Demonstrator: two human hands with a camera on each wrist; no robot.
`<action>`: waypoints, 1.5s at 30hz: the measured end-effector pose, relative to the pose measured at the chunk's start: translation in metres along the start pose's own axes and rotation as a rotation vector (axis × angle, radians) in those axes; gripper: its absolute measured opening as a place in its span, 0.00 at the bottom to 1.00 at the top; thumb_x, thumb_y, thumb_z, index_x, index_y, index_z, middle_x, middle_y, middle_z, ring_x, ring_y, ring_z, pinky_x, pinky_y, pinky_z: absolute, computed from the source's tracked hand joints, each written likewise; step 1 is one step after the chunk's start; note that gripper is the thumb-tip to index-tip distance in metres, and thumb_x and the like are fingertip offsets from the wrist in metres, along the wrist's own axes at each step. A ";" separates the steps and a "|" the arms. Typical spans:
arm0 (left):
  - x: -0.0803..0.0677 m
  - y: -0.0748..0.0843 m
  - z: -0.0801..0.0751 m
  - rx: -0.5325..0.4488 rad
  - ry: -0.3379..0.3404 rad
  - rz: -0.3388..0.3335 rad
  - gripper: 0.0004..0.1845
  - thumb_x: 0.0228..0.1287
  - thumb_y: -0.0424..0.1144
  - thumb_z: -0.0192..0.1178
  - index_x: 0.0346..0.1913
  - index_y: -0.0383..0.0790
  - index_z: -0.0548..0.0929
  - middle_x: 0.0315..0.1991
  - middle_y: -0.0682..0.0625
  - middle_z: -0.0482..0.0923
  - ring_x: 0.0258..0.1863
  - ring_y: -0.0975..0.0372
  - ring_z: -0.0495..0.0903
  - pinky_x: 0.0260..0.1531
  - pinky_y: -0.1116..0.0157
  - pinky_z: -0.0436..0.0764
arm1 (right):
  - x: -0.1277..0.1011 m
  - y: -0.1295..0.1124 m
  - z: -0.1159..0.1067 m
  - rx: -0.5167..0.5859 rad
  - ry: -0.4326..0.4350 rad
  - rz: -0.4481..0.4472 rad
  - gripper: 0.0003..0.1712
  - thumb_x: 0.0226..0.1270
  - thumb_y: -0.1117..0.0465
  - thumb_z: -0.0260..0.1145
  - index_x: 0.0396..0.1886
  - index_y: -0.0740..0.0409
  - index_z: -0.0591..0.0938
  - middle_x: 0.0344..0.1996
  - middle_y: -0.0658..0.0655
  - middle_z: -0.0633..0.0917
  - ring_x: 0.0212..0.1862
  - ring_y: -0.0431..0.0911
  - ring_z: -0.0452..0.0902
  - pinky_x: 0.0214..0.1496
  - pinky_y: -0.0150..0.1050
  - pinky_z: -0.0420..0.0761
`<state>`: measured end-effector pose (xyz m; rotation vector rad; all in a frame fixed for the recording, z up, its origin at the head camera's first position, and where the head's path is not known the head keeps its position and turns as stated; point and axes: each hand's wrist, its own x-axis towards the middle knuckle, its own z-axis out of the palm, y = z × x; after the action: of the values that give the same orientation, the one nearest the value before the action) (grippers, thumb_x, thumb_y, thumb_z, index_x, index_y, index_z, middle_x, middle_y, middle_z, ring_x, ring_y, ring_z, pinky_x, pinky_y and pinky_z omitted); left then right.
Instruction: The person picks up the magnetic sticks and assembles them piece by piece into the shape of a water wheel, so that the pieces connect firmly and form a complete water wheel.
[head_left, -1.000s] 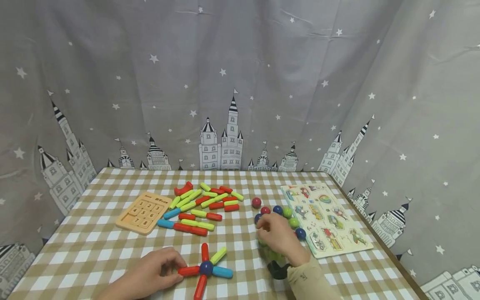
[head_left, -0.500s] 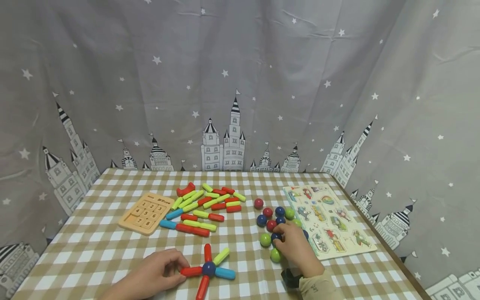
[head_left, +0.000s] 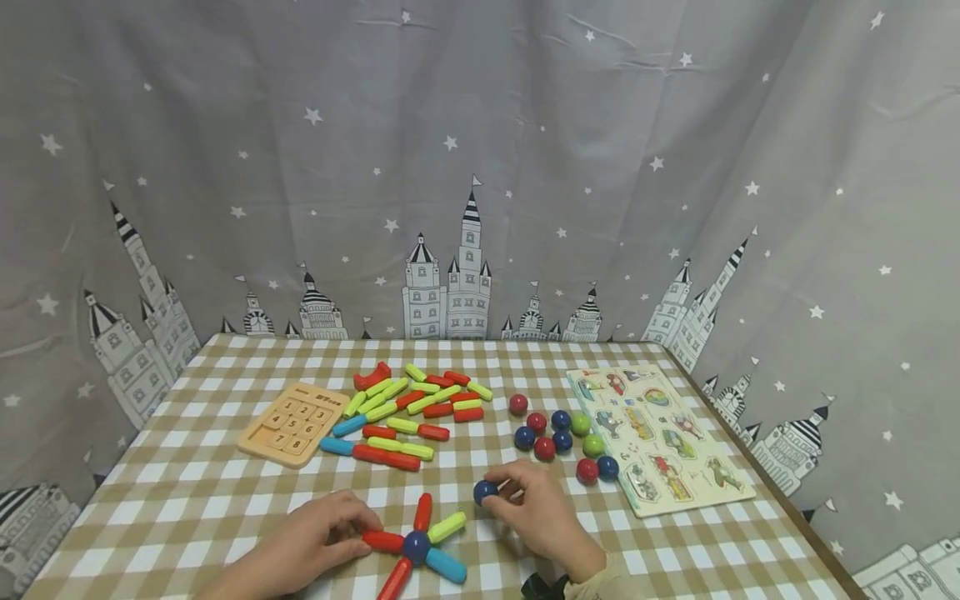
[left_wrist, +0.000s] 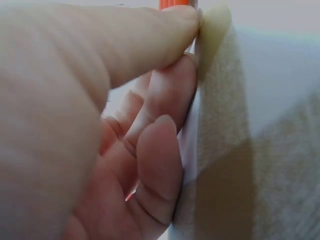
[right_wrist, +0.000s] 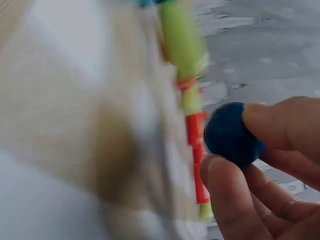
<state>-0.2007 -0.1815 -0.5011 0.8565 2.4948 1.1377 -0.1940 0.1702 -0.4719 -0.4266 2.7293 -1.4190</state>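
My left hand (head_left: 322, 533) pinches the end of a red rod (head_left: 384, 542), seen at the top of the left wrist view. That rod is one arm of a star on the cloth: a dark blue ball (head_left: 416, 547) in the middle with red, yellow-green and light blue rods (head_left: 447, 566) around it. To the right, my right hand (head_left: 538, 510) pinches a second dark blue ball (right_wrist: 231, 134) between thumb and fingers. In the head view this held ball (head_left: 485, 492) is just beyond the yellow-green rod (head_left: 447, 528) of the star, apart from it.
Loose red, blue and green balls (head_left: 544, 449) lie behind my right hand. A picture puzzle board (head_left: 693, 492) stands beside them at the right. Several loose rods (head_left: 386, 457) and a wooden number puzzle (head_left: 258, 450) lie at the back left on the checked tablecloth (head_left: 187, 500).
My right hand has taken a blue ball from the loose balls and carried it left toward the star. The star has turned slightly clockwise, while my left hand stays on its red rod.
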 end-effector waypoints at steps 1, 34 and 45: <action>0.000 0.000 0.000 0.013 -0.002 -0.004 0.07 0.69 0.52 0.66 0.47 0.61 0.84 0.42 0.64 0.80 0.34 0.73 0.76 0.35 0.71 0.78 | 0.000 0.000 0.004 -0.015 -0.030 0.007 0.13 0.64 0.58 0.76 0.48 0.51 0.87 0.41 0.48 0.87 0.39 0.38 0.82 0.38 0.31 0.83; 0.003 0.008 0.006 -0.011 -0.002 -0.121 0.09 0.62 0.51 0.73 0.37 0.55 0.83 0.25 0.60 0.78 0.25 0.69 0.74 0.26 0.70 0.73 | -0.018 0.025 -0.044 -0.138 -0.252 0.000 0.13 0.56 0.60 0.79 0.39 0.49 0.84 0.32 0.45 0.84 0.31 0.38 0.79 0.32 0.33 0.79; -0.002 0.009 0.006 0.028 -0.021 -0.089 0.11 0.59 0.57 0.74 0.34 0.60 0.84 0.23 0.64 0.78 0.24 0.72 0.74 0.24 0.69 0.72 | -0.011 0.011 0.007 0.083 -0.320 -0.059 0.13 0.59 0.58 0.80 0.42 0.46 0.86 0.32 0.42 0.86 0.31 0.34 0.80 0.33 0.29 0.80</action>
<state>-0.1923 -0.1743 -0.4985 0.7526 2.5101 1.0615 -0.1852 0.1733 -0.4855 -0.6697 2.4144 -1.3373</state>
